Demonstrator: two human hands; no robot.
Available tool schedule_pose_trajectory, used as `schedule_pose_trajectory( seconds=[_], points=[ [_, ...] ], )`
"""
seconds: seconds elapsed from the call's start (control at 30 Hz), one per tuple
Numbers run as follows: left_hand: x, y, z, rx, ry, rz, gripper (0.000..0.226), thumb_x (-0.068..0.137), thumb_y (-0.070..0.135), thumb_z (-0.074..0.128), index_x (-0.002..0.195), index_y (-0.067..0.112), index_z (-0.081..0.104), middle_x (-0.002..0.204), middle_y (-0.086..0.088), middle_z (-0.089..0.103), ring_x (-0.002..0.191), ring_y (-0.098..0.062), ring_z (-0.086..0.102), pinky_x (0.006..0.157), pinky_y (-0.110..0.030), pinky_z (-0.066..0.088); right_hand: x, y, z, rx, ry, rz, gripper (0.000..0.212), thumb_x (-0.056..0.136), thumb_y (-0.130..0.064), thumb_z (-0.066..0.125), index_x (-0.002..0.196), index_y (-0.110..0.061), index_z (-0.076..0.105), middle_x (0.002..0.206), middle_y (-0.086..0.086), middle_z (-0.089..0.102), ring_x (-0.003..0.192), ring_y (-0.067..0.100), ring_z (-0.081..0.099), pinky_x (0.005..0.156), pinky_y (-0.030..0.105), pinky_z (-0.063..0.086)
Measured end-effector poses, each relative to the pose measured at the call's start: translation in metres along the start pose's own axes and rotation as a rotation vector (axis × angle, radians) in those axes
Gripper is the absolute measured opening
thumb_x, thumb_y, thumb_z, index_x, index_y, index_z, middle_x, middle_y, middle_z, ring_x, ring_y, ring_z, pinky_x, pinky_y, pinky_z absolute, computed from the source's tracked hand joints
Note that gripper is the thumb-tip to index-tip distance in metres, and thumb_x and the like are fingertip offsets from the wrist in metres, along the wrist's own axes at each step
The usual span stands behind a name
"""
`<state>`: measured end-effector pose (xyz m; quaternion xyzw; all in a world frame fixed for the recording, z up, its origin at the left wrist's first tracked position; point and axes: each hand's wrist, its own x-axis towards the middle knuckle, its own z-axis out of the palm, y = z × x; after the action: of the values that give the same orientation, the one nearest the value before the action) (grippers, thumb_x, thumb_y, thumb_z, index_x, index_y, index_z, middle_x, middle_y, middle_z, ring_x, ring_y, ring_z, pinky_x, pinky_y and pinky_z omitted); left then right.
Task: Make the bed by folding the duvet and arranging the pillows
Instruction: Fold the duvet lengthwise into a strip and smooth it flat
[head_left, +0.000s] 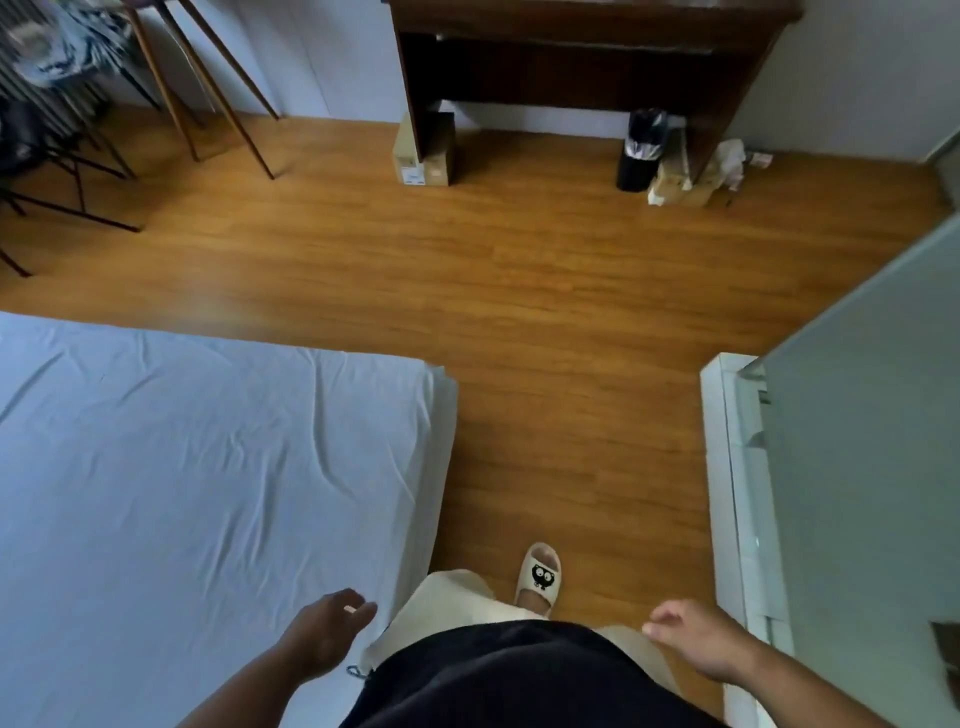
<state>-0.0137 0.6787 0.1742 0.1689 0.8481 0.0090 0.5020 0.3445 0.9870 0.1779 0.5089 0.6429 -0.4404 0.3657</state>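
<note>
The bed (197, 467) fills the lower left, covered by a wrinkled pale sheet with its corner near the middle of the view. No duvet or pillow is in view. My left hand (324, 631) hangs over the bed's right edge, fingers loosely curled, holding nothing. My right hand (693, 642) hangs over the floor at the lower right, fingers loosely bent and empty. I stand on the wooden floor beside the bed, one foot in a cream slipper (540, 577).
A dark wooden desk (587, 57) stands against the far wall with cardboard boxes (423, 156) and a black bin (641, 150) beneath it. Chair legs (208, 88) and a dark rack are at the upper left. A white frame and glass panel (852, 415) stand at the right.
</note>
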Motion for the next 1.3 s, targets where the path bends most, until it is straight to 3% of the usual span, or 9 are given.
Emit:
schedule_pose_trajectory(
  seconds=[0.17, 0.37, 0.5, 0.6, 0.73, 0.8, 0.97, 1.17, 1.3],
  points=[
    [0.052, 0.111, -0.06, -0.149, 0.009, 0.034, 0.025, 0.095, 0.052, 0.054, 0.101, 0.031, 0.068, 0.106, 0.001, 0.072, 0.095, -0.018, 0.067, 0.091, -0.035, 0.051, 0.04, -0.036, -0.132, -0.01, 0.12, -0.022, 0.047, 0.095, -0.05, 0.06, 0.133, -0.022, 0.061, 0.138, -0.001, 0.061, 0.124, 0.015, 0.057, 0.097, 0.025, 0.043],
    [0.178, 0.179, -0.117, -0.315, 0.006, -0.035, 0.033, 0.088, 0.056, 0.062, 0.099, 0.025, 0.07, 0.106, -0.009, 0.072, 0.087, -0.024, 0.065, 0.09, -0.042, 0.054, 0.108, -0.106, -0.257, -0.028, 0.143, -0.006, 0.047, 0.095, -0.05, 0.06, 0.134, -0.022, 0.06, 0.139, -0.002, 0.059, 0.125, 0.014, 0.056, 0.094, 0.023, 0.041],
    [0.223, 0.252, -0.18, -0.384, -0.028, -0.05, 0.033, 0.095, 0.043, 0.06, 0.098, 0.012, 0.07, 0.093, -0.011, 0.074, 0.076, -0.025, 0.067, 0.06, -0.028, 0.047, 0.148, -0.172, -0.336, -0.058, 0.154, -0.007, 0.048, 0.096, -0.051, 0.059, 0.134, -0.023, 0.06, 0.137, -0.002, 0.061, 0.123, 0.015, 0.057, 0.095, 0.024, 0.043],
    [0.253, 0.299, -0.239, -0.418, -0.034, -0.055, 0.029, 0.097, 0.038, 0.061, 0.094, 0.01, 0.07, 0.088, -0.011, 0.073, 0.066, -0.022, 0.062, 0.053, -0.023, 0.039, 0.171, -0.229, -0.401, -0.063, 0.172, -0.028, 0.05, 0.095, -0.051, 0.06, 0.135, -0.022, 0.059, 0.138, -0.002, 0.059, 0.126, 0.016, 0.055, 0.099, 0.026, 0.043],
    [0.296, 0.349, -0.324, -0.384, 0.021, 0.029, 0.03, 0.097, 0.037, 0.061, 0.099, 0.008, 0.07, 0.083, -0.006, 0.069, 0.065, -0.019, 0.058, 0.051, -0.027, 0.035, 0.207, -0.315, -0.471, -0.101, 0.165, -0.085, 0.053, 0.094, -0.05, 0.059, 0.138, -0.021, 0.057, 0.14, -0.003, 0.058, 0.127, 0.016, 0.055, 0.102, 0.028, 0.044],
    [0.318, 0.372, -0.365, -0.382, 0.057, 0.08, 0.027, 0.097, 0.038, 0.062, 0.101, 0.012, 0.069, 0.088, -0.006, 0.07, 0.071, -0.019, 0.063, 0.056, -0.029, 0.042, 0.232, -0.36, -0.502, -0.126, 0.167, -0.109, 0.052, 0.094, -0.05, 0.059, 0.137, -0.022, 0.058, 0.138, -0.003, 0.059, 0.124, 0.016, 0.056, 0.1, 0.027, 0.045],
    [0.368, 0.397, -0.438, -0.44, 0.094, 0.052, 0.028, 0.097, 0.041, 0.06, 0.11, 0.018, 0.064, 0.106, -0.008, 0.072, 0.091, -0.02, 0.071, 0.086, -0.036, 0.056, 0.3, -0.481, -0.567, -0.331, 0.086, -0.159, 0.05, 0.092, -0.052, 0.06, 0.132, -0.023, 0.062, 0.135, -0.004, 0.062, 0.12, 0.015, 0.058, 0.099, 0.026, 0.045],
    [0.386, 0.39, -0.496, -0.599, 0.146, -0.21, 0.042, 0.093, 0.056, 0.053, 0.112, 0.021, 0.069, 0.115, -0.001, 0.069, 0.1, -0.02, 0.065, 0.093, -0.036, 0.053, 0.356, -0.64, -0.641, -0.645, -0.018, -0.249, 0.029, 0.093, -0.048, 0.058, 0.114, -0.028, 0.064, 0.113, -0.007, 0.064, 0.106, 0.014, 0.06, 0.087, 0.027, 0.046],
    [0.395, 0.376, -0.536, -0.783, 0.215, -0.313, 0.032, 0.098, 0.052, 0.052, 0.112, 0.026, 0.065, 0.114, 0.001, 0.065, 0.103, -0.019, 0.062, 0.096, -0.037, 0.05, 0.392, -0.758, -0.667, -0.837, -0.049, -0.315, 0.046, 0.095, -0.051, 0.059, 0.13, -0.021, 0.061, 0.131, -0.001, 0.063, 0.118, 0.017, 0.058, 0.098, 0.028, 0.046]
  ],
)
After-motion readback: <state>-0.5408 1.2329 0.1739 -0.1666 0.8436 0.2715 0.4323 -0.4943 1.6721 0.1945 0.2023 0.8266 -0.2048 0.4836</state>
